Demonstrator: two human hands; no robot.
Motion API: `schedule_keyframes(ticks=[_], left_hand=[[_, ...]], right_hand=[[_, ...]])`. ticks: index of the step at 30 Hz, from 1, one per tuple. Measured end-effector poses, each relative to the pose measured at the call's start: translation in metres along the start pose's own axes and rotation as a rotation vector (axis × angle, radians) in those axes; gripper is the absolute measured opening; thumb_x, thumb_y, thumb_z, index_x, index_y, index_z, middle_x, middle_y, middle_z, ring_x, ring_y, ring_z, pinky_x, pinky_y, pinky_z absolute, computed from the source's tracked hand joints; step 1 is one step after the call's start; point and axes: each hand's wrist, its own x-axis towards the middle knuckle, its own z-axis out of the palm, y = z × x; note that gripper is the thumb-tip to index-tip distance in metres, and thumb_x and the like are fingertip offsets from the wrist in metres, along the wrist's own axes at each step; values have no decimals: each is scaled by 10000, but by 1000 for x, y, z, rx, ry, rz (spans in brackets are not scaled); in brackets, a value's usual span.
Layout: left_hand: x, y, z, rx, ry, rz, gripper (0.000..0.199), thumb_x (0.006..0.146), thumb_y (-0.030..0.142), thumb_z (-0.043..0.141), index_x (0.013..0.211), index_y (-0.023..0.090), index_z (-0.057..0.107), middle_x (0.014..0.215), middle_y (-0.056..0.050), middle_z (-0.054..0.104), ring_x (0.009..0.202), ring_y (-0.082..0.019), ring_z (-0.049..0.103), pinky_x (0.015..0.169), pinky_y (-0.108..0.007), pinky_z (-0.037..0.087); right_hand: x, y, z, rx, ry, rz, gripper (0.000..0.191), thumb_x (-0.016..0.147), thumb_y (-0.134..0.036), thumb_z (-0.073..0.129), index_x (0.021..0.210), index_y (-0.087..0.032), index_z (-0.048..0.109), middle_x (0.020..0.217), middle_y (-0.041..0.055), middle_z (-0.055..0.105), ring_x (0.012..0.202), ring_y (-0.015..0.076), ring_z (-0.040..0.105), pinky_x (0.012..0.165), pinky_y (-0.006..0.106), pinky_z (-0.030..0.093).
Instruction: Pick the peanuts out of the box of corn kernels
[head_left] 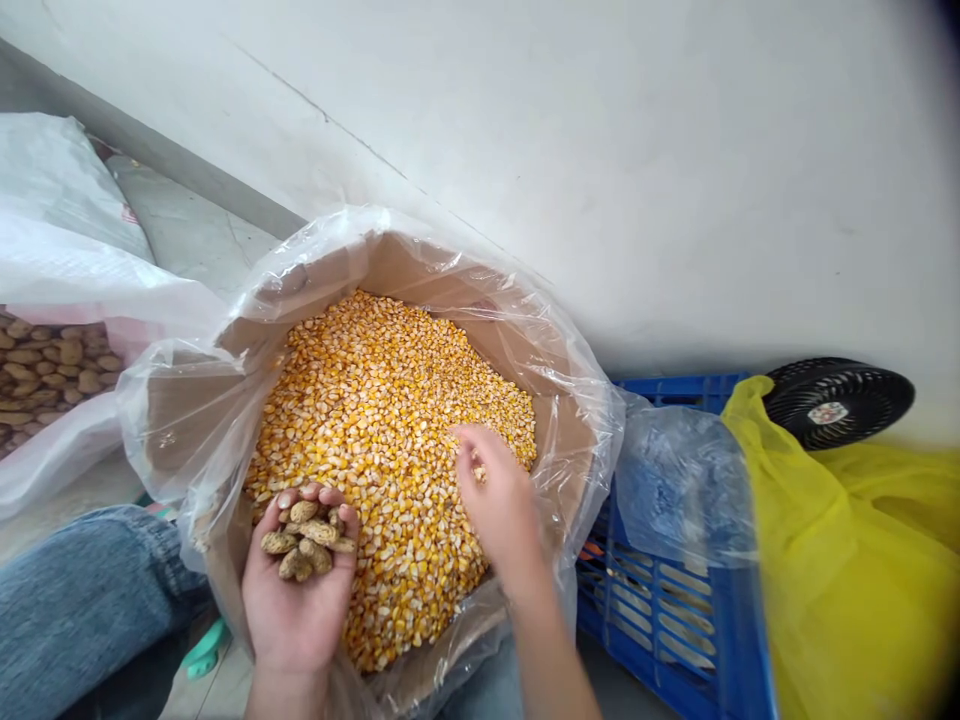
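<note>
A cardboard box lined with a clear plastic bag holds a heap of yellow corn kernels. My left hand is palm up over the near left part of the corn, its fingers cupped around several unshelled peanuts. Over the right side of the heap is my right hand, palm down, close to the kernels. Its fingers are curled towards the thumb and slightly blurred; what they hold, if anything, cannot be made out.
At left stands a white sack of unshelled peanuts. To the right are a blue plastic crate with clear plastic on it, a yellow bag and a black fan-like grille. A white wall rises behind.
</note>
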Motion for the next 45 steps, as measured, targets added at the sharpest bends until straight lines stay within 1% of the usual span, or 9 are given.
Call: schedule_keyframes(ticks=[5, 10, 15, 19, 25, 33, 39, 41, 45], left_hand=[[-1, -1, -2, 2, -21, -10, 129, 734, 136, 396, 717, 180, 516, 717, 2, 560, 666, -110, 555, 610, -254, 490], [-1, 0, -2, 16, -32, 1, 117, 728, 141, 401, 712, 178, 511, 706, 4, 557, 653, -104, 554, 601, -243, 490], [0, 1, -2, 21, 9, -38, 145, 743, 140, 381, 717, 180, 519, 689, 4, 567, 654, -106, 561, 603, -249, 493], [0, 0, -1, -4, 57, -57, 188, 775, 155, 351, 719, 175, 529, 689, 7, 574, 647, -103, 565, 591, -248, 496], [-2, -1, 2, -10, 113, -62, 226, 793, 158, 341, 698, 179, 546, 664, 11, 580, 638, -101, 574, 586, -253, 501], [1, -1, -4, -24, 114, -66, 227, 793, 155, 352, 707, 169, 561, 677, -5, 596, 642, -112, 586, 595, -268, 500], [0, -2, -2, -11, 135, -60, 248, 804, 151, 337, 698, 163, 560, 668, -14, 602, 620, -120, 590, 576, -277, 501], [0, -3, -1, -7, 147, -57, 255, 805, 146, 331, 694, 161, 560, 662, -14, 603, 616, -118, 591, 574, -268, 500], [1, -3, 1, -37, 168, -117, 266, 804, 177, 336, 671, 147, 565, 635, -23, 591, 596, -104, 586, 552, -213, 488]], right_hand=[[62, 122, 24, -240, -276, 250, 320, 731, -68, 384, 984, -132, 570, 1004, 74, 593, 917, 140, 533, 847, 264, 369], [69, 145, 45, -296, -311, 261, 306, 735, -95, 420, 1003, -144, 561, 1057, 76, 565, 988, 140, 481, 864, 250, 322], [61, 130, 39, -377, -250, 319, 245, 711, -133, 458, 935, -160, 552, 975, 77, 570, 926, 170, 480, 806, 281, 330], [51, 108, 35, -401, -99, 309, 207, 685, -165, 464, 881, -192, 526, 917, 53, 550, 903, 192, 460, 771, 297, 336], [30, 82, 39, -180, 4, 277, 163, 669, -159, 418, 803, -191, 506, 843, 48, 526, 855, 191, 471, 772, 313, 356], [18, 73, 35, 184, 84, 318, 287, 690, -162, 393, 940, -179, 531, 968, 70, 506, 888, 177, 485, 716, 288, 408], [-2, 9, 21, 313, 37, 335, 216, 757, -296, 460, 921, -185, 547, 936, 57, 578, 788, 156, 540, 679, 273, 431], [-13, -23, 19, 394, -69, 234, 209, 771, -298, 464, 937, -201, 546, 904, 41, 596, 765, 139, 549, 657, 248, 441], [-32, -70, 24, 367, -188, -189, 114, 776, -219, 482, 857, -217, 563, 843, 5, 623, 779, 123, 539, 703, 241, 435]])
